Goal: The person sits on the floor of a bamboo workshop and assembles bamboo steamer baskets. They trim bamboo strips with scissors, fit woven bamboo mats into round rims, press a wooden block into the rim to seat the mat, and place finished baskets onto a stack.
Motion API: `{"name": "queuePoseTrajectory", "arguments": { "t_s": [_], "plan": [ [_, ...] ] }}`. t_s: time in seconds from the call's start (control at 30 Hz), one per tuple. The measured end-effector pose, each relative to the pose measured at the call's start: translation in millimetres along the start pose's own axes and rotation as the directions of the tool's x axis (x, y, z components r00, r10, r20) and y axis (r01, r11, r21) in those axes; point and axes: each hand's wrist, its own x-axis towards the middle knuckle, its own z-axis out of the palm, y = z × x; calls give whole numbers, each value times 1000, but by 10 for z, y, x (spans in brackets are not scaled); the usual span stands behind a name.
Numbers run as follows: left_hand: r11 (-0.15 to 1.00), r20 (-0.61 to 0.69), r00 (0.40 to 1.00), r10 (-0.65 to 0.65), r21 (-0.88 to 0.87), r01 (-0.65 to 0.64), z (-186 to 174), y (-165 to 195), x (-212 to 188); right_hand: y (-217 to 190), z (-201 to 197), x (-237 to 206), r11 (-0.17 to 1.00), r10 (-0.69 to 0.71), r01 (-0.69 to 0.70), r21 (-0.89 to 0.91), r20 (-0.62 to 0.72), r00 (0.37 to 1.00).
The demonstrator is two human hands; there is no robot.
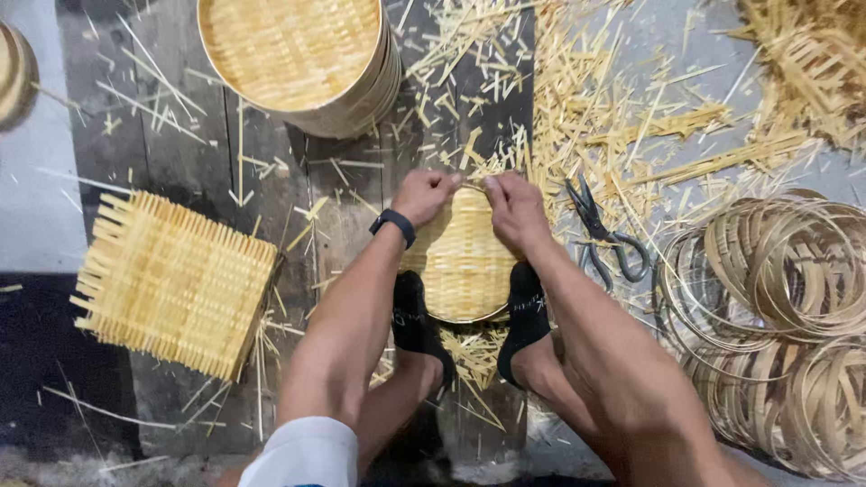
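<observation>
Head view: your feet in black socks (528, 311) pin a round woven basket (462, 261) to the dark plank floor (171, 153). Your left hand (422, 194) and right hand (514, 209) pinch its far rim. Left lies a square woven mat (171, 281), right the scissors (604, 236) and bamboo hoops (776, 298). Farther off stands a basket stack (302, 59) amid scattered splints (577, 99).

Matt woven bamboo tray (460, 261), dull dark metal shears (600, 236), rough worn wooden floorboards (180, 153)
</observation>
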Motion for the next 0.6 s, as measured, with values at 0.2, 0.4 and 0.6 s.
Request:
{"name": "queuePoseTrajectory", "arguments": {
  "t_s": [0.2, 0.4, 0.6],
  "plan": [
    [999, -29, 999, -45, -11, 44, 28, -102, -11, 364, 192, -90, 917, 374, -394, 65, 206, 904],
    [994, -25, 999, -38, -99, 35, 59, -157, 56, 298, 61, 66, 957, 290, -279, -79, 240, 927],
    [914, -556, 776, 297, -69, -399, 78, -190, -238, -419, 317, 534, 947, 123, 0, -322, 361, 925]
  ]
}}
